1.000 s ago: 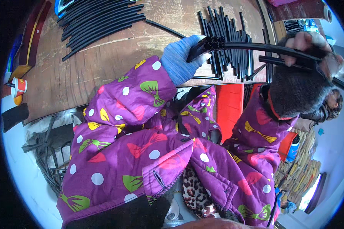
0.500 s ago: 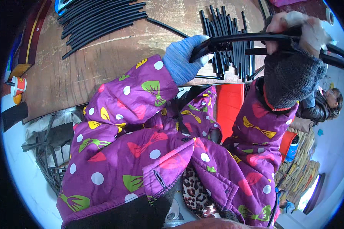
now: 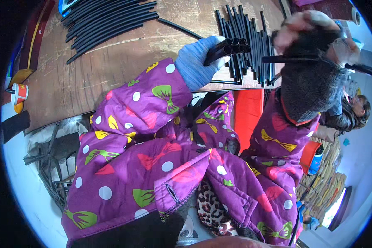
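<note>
My left hand (image 3: pixel 199 60), in a pale blue glove, is closed round a short bundle of black tubes (image 3: pixel 230 48). Several round open ends of the bundle face right. My right hand (image 3: pixel 314 53) is at the upper right, in a dark grey knitted covering that leaves the fingers bare, and its fingers are blurred by motion. One long black tube (image 3: pixel 366 71) crosses that hand and sticks out on both sides, apparently gripped at the palm. Behind my left hand, short black tubes (image 3: pixel 258 58) lie side by side on the wooden table (image 3: pixel 111 53).
A row of longer black tubes (image 3: pixel 107 25) lies at the table's far left. A single tube (image 3: pixel 180 28) points from it toward my left hand. A red and white cup (image 3: pixel 19 94) is at the left edge. Another person (image 3: pixel 353 111) is at the right, beyond stacked bundles (image 3: pixel 322 182).
The tube that stretched from the left-hand bundle to my right hand no longer spans between them. The bundle's open ends now show. My right hand has shifted slightly left, its fingers moving.
</note>
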The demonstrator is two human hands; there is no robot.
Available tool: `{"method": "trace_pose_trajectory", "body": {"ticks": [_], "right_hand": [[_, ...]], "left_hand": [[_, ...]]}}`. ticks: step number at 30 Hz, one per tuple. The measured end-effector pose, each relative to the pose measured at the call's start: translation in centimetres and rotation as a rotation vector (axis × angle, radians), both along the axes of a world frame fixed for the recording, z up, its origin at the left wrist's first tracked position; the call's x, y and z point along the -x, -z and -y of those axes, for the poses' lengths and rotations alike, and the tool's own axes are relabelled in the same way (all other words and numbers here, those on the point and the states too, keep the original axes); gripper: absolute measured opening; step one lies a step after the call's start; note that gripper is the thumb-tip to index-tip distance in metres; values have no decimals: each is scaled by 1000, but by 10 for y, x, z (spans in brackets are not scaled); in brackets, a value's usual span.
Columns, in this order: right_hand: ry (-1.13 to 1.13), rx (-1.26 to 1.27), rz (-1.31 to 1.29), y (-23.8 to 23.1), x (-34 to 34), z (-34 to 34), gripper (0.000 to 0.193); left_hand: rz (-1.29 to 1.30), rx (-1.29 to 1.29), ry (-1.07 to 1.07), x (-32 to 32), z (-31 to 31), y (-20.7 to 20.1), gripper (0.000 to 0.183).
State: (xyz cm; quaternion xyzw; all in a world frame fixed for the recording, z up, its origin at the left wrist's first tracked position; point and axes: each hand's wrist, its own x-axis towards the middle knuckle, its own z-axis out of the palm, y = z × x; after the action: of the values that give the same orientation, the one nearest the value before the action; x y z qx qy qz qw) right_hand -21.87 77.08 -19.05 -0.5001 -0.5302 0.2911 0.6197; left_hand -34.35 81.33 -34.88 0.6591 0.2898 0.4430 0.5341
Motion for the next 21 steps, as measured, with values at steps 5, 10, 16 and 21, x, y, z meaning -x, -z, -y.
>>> {"method": "trace_pose_trajectory", "body": {"ticks": [5, 10, 16, 21], "right_hand": [[-208, -88, -12, 5, -10, -12, 63], [424, -261, 768, 13, 21, -18, 62], [-226, -161, -22, 15, 3, -21, 20], [197, -307, 567, 24, 9, -18, 41]], "left_hand": [[-36, -45, 5, 0, 0, -11, 34], [5, -54, -46, -1, -2, -3, 32], [-20, -41, -21, 0, 1, -7, 29], [-4, -24, -11, -1, 2, -5, 29]]}}
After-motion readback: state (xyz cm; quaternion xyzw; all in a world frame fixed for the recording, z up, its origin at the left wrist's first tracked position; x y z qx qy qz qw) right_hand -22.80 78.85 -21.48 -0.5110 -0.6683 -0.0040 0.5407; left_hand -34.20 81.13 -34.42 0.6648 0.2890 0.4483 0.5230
